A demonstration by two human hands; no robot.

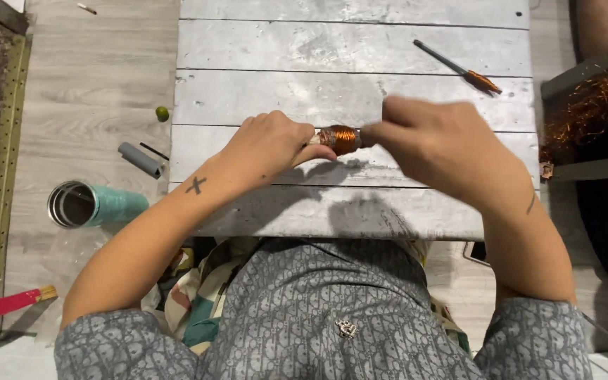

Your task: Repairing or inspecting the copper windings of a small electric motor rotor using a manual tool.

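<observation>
we are holding a small copper coil [340, 138] between both hands, just above the bench [353, 42], whose top is made of rough, whitewashed wooden planks with dark seams running across. the coil is a short, rounded spool of shiny orange-brown wire, tightly wound, with a dull metal band showing at its left end. its long axis is lying level and running left to right, parallel to the plank seams, one end pointing into each hand. our left hand [269, 144] is curling its fingers closed around the left end, thumb tip resting under the spool. our right hand [434, 144] is pinching the right end with fingers drawn together, though we cannot tell exactly how they are gripping since the back of the hand is hiding them. farther back on the bench a thin dark tool with an orange handle [459, 68] is lying slantwise. on the wooden floor to the left, a teal metal tumbler [93, 205] is lying on its side, near a short grey tube [140, 160] and a small green ball [162, 112].
</observation>
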